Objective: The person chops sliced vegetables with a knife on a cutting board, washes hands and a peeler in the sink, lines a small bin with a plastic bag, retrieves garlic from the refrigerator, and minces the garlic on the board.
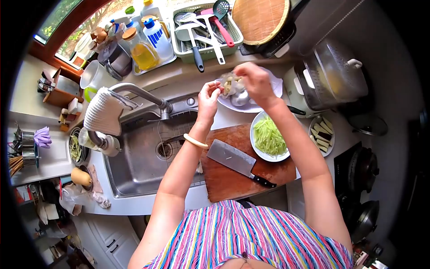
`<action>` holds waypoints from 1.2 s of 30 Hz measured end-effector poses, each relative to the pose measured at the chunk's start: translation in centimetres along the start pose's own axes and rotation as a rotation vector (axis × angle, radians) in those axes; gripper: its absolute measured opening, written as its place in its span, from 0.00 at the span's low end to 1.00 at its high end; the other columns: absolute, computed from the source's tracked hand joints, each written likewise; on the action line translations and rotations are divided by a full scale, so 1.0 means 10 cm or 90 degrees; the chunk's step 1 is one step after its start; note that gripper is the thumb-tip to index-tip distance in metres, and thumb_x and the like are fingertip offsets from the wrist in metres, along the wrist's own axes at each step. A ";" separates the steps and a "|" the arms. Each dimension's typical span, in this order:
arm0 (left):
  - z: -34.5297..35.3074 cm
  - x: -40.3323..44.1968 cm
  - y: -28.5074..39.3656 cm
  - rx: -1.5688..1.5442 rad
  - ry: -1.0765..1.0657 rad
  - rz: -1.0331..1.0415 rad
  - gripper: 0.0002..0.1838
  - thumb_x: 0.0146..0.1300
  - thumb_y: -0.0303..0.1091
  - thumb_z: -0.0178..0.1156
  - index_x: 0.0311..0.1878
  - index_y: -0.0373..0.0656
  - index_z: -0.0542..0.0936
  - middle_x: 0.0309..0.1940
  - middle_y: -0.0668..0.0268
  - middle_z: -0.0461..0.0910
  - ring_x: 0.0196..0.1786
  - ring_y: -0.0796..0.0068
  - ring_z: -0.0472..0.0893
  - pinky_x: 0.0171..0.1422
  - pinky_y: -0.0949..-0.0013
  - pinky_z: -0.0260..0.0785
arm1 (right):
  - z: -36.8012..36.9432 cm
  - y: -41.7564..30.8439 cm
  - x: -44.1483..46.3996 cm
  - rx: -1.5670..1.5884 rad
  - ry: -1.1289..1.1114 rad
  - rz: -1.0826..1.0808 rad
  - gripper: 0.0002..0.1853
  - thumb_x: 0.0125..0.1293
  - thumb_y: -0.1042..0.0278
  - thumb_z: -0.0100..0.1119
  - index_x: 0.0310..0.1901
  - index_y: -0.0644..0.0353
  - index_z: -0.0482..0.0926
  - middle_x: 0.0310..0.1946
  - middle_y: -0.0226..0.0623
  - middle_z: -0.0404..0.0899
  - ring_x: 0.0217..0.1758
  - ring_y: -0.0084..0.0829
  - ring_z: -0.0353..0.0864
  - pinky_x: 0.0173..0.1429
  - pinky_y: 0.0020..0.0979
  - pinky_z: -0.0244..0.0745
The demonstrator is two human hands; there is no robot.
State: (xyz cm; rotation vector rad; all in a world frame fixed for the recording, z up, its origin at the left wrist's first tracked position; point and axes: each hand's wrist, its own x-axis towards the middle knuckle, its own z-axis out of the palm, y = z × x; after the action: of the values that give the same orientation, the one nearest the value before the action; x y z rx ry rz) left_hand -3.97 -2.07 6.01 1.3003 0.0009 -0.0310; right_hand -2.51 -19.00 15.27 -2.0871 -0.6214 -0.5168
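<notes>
Clock set on the brown rectangular wooden cutting board (219,183). At 12 o'clock, a clear, crumpled plastic bag (238,88) of pale cloves, garlic by the look, lies in a whitish oval dish with a wavy rim (277,87). Left hand (208,100) at the bag's near-left edge, thumb and fingertips drawn close together; cannot tell whether they pinch film. Right hand (256,82) over the dish, fingers curled, motion-blurred; grip unreadable. At 1–2 o'clock, a round white bowl of shredded green vegetable (270,138) sits by the right forearm. On the board, a broad steel cleaver with black riveted handle (233,158), handle toward 4 o'clock. Risks, my judgement: slack film could tip and roll cloves over the rim, toward the steel sink (130,168) at 9 o'clock; a dropped right forearm could catch the bowl and spill shreds; a careless elbow could swing the loose cleaver.
</notes>
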 end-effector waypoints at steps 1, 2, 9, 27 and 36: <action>0.02 0.00 0.01 -0.015 0.012 -0.001 0.11 0.65 0.28 0.53 0.50 0.43 0.75 0.41 0.69 0.79 0.44 0.81 0.78 0.47 0.78 0.66 | 0.14 0.06 0.02 -0.020 -0.076 -0.012 0.08 0.55 0.78 0.50 0.35 0.61 0.78 0.35 0.44 0.79 0.39 0.44 0.80 0.46 0.38 0.75; 0.04 0.00 0.00 -0.031 0.023 0.000 0.11 0.65 0.28 0.53 0.50 0.43 0.75 0.41 0.69 0.79 0.44 0.81 0.78 0.47 0.78 0.66 | 0.28 0.15 0.03 -0.066 -0.161 0.006 0.06 0.56 0.74 0.53 0.35 0.60 0.79 0.35 0.44 0.80 0.41 0.45 0.80 0.46 0.40 0.74; 0.09 0.04 -0.04 -0.020 0.054 0.051 0.16 0.64 0.25 0.53 0.55 0.41 0.74 0.36 0.71 0.76 0.40 0.83 0.75 0.47 0.78 0.66 | 0.24 0.88 -0.08 -0.481 -0.392 0.239 0.12 0.60 0.66 0.48 0.38 0.58 0.81 0.37 0.46 0.82 0.41 0.44 0.82 0.45 0.44 0.75; 0.22 0.04 -0.17 0.107 0.102 0.060 0.16 0.61 0.26 0.56 0.53 0.36 0.77 0.32 0.69 0.77 0.36 0.82 0.74 0.45 0.75 0.70 | 0.43 1.05 -0.04 -0.413 -0.373 0.245 0.16 0.52 0.63 0.62 0.41 0.61 0.80 0.47 0.47 0.75 0.48 0.48 0.78 0.52 0.42 0.75; 0.53 -0.08 0.28 0.467 -0.029 0.489 0.14 0.54 0.17 0.53 0.44 0.37 0.76 0.41 0.53 0.75 0.43 0.51 0.78 0.46 0.58 0.72 | -0.07 0.97 -0.60 -0.252 -0.156 0.171 0.08 0.51 0.69 0.59 0.34 0.56 0.78 0.43 0.37 0.74 0.49 0.43 0.74 0.53 0.40 0.72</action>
State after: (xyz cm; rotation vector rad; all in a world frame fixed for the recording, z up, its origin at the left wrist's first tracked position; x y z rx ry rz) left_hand -4.81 -6.41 10.10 1.9521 -0.5949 0.6479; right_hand -1.54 -25.85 6.13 -2.5877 -0.3853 -0.2426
